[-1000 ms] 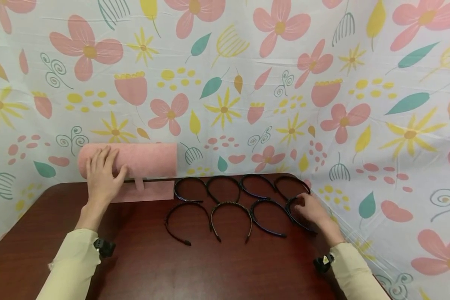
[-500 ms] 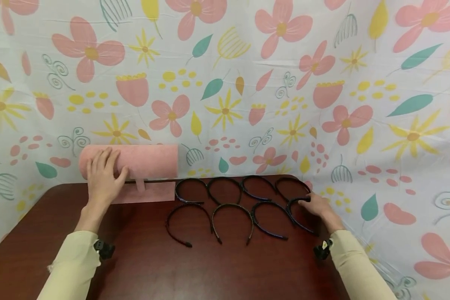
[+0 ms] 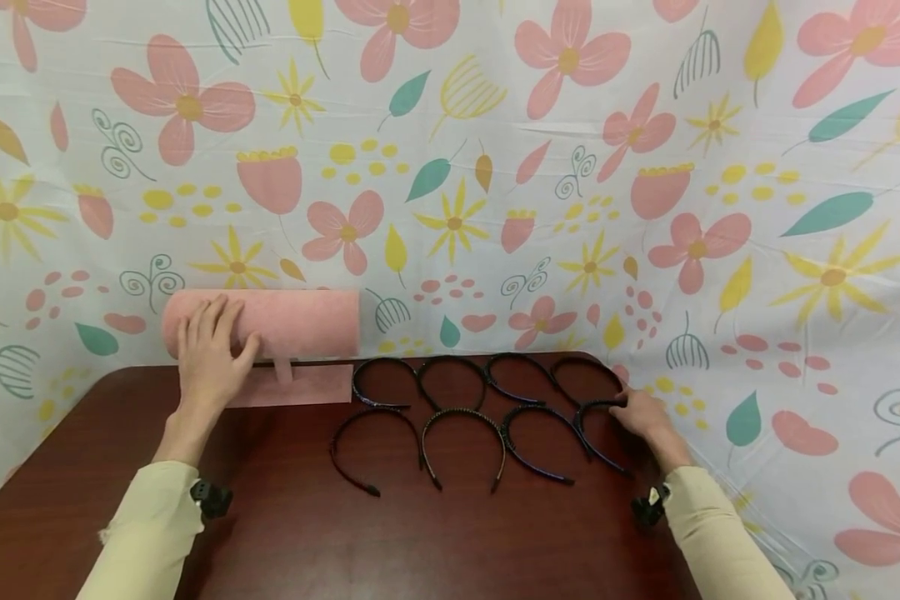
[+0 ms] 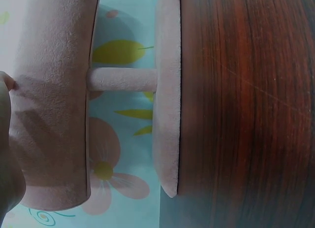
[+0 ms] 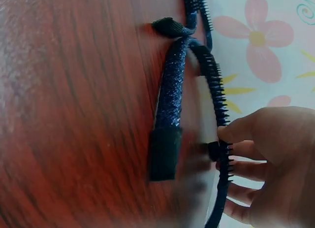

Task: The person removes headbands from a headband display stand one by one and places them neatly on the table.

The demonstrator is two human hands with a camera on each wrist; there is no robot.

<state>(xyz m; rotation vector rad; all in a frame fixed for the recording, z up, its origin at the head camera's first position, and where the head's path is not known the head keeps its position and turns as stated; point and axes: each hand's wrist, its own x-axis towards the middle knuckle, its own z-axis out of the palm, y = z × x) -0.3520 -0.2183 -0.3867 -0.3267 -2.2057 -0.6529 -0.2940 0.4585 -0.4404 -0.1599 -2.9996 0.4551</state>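
Observation:
My left hand point(image 3: 212, 354) rests on the left part of a pink plush roll point(image 3: 303, 321), its fingers spread over the front. A short post point(image 4: 123, 79) joins the roll to a flat pink base point(image 4: 168, 95) on the table. At the far right, my right hand point(image 3: 645, 417) pinches a dark blue toothed headband point(image 3: 588, 437) between thumb and fingers. That headband's glittery near end point(image 5: 171, 100) has a black tip and lies low over the table. Another small black tip point(image 5: 213, 151) shows beside the fingers; which band it belongs to I cannot tell.
Several dark headbands lie in two rows on the brown table point(image 3: 450, 542). The front row includes a reddish-black one point(image 3: 335, 454), a gold-toned one point(image 3: 462, 411) and a blue one point(image 3: 540, 475). A flowered cloth point(image 3: 450, 167) hangs behind and to the right.
My right hand has shifted a little to the right and now pinches the front right headband's far side. The left hand stays on the roll.

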